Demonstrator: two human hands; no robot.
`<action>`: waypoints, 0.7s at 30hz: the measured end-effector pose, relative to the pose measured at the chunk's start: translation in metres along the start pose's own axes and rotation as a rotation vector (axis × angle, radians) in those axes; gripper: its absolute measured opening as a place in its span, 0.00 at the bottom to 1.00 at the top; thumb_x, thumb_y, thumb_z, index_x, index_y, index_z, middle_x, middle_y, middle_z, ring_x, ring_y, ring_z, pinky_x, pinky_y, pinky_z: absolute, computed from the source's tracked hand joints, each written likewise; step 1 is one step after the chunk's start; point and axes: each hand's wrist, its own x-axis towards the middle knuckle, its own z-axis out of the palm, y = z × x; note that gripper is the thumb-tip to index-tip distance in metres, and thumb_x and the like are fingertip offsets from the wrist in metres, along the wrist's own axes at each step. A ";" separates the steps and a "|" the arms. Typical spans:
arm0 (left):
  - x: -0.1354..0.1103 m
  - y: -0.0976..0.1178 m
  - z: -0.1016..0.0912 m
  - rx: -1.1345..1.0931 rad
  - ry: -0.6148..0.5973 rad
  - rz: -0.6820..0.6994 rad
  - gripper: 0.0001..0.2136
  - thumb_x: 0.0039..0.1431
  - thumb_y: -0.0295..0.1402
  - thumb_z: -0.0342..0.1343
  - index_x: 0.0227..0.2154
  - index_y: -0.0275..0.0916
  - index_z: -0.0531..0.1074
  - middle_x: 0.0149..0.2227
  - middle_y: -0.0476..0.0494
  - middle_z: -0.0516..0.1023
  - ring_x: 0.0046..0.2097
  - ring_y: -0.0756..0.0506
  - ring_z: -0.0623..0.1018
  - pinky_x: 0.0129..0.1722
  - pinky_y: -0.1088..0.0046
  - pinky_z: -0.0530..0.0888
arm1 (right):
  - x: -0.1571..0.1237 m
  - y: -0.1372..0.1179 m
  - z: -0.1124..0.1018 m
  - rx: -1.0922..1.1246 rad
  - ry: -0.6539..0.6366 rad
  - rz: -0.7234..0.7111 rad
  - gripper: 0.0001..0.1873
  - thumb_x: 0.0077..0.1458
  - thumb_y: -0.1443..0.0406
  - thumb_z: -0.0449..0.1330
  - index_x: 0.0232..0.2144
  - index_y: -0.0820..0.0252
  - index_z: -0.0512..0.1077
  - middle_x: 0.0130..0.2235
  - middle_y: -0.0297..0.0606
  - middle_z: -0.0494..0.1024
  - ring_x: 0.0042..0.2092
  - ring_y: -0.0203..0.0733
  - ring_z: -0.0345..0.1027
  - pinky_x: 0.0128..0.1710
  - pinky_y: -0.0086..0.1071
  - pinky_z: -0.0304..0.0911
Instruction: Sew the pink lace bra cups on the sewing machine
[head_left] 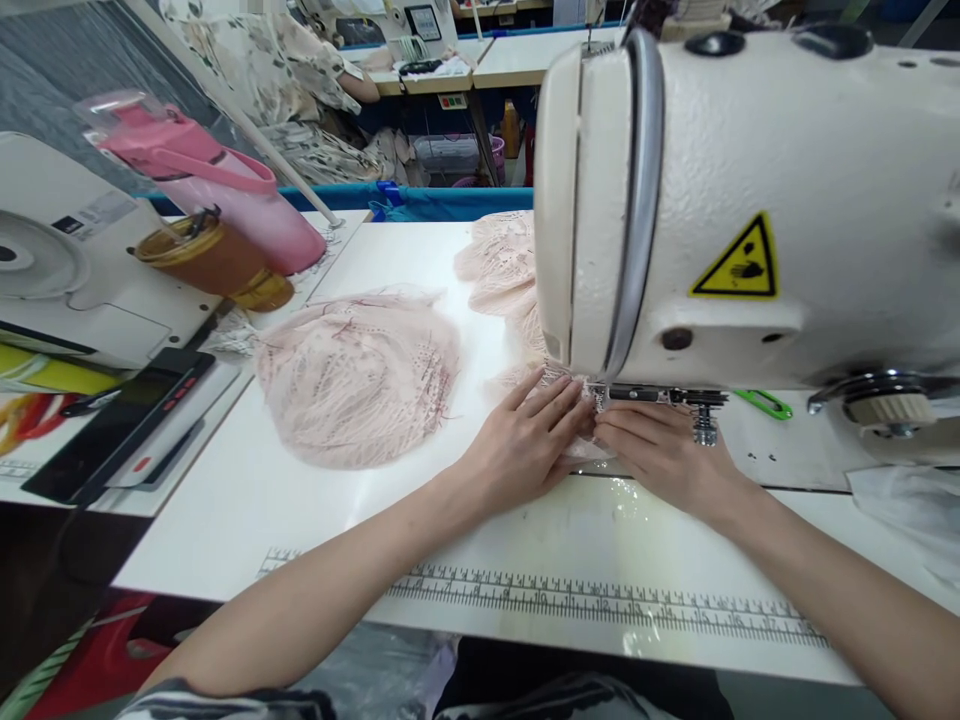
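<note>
Pale pink lace fabric [589, 449] lies under the presser foot area of a white sewing machine [720, 190]. My left hand [525, 435] rests flat on this lace, left of the needle, with its fingers stretched forward. From the right, my right hand [667, 455] has its fingers pressed together, their tips at the lace beside a metal attachment [645, 393], which partly covers the hand. Its thumb is hidden. More of the lace [499, 262] spreads out behind the machine head. To the left lies a separate rounded pile of pink lace [360, 385] with loose threads.
A printed ruler [525, 592] runs along the front of the white table [360, 530]. At left stand a pink bottle [247, 200], an amber cup [217, 260] and a black device [120, 430]. Green thread snips [765, 404] lie right of the needle. Another person [277, 80] sits beyond.
</note>
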 end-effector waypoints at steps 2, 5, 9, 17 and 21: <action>0.000 0.000 0.001 -0.001 0.004 -0.001 0.21 0.64 0.37 0.45 0.55 0.31 0.66 0.56 0.36 0.70 0.61 0.37 0.65 0.63 0.53 0.59 | 0.001 0.001 -0.001 -0.050 -0.004 -0.033 0.10 0.60 0.72 0.52 0.37 0.57 0.73 0.39 0.32 0.79 0.40 0.33 0.71 0.42 0.29 0.64; 0.000 0.001 0.001 0.003 -0.003 0.004 0.21 0.65 0.38 0.45 0.56 0.31 0.65 0.56 0.35 0.70 0.61 0.36 0.65 0.62 0.53 0.60 | 0.002 0.001 -0.005 -0.078 0.026 -0.025 0.08 0.58 0.71 0.55 0.36 0.57 0.73 0.38 0.29 0.79 0.36 0.31 0.71 0.33 0.28 0.61; 0.000 0.001 0.001 0.029 0.006 0.011 0.21 0.66 0.38 0.44 0.57 0.32 0.64 0.56 0.33 0.70 0.60 0.36 0.66 0.61 0.53 0.61 | 0.003 0.000 -0.010 -0.070 0.063 0.047 0.06 0.56 0.70 0.56 0.34 0.57 0.73 0.37 0.27 0.79 0.33 0.31 0.70 0.27 0.31 0.53; 0.002 0.003 0.002 0.036 0.017 -0.016 0.20 0.67 0.38 0.43 0.57 0.34 0.64 0.55 0.34 0.70 0.61 0.37 0.65 0.62 0.53 0.59 | 0.000 0.002 -0.010 0.038 0.064 0.101 0.10 0.59 0.69 0.54 0.38 0.53 0.74 0.35 0.31 0.80 0.34 0.35 0.70 0.32 0.31 0.58; 0.003 0.003 0.002 0.037 0.034 -0.029 0.20 0.67 0.38 0.44 0.57 0.33 0.64 0.56 0.33 0.69 0.61 0.37 0.65 0.62 0.53 0.59 | 0.001 0.004 -0.008 0.038 0.097 0.101 0.11 0.58 0.67 0.55 0.42 0.52 0.73 0.37 0.33 0.80 0.34 0.35 0.70 0.36 0.32 0.60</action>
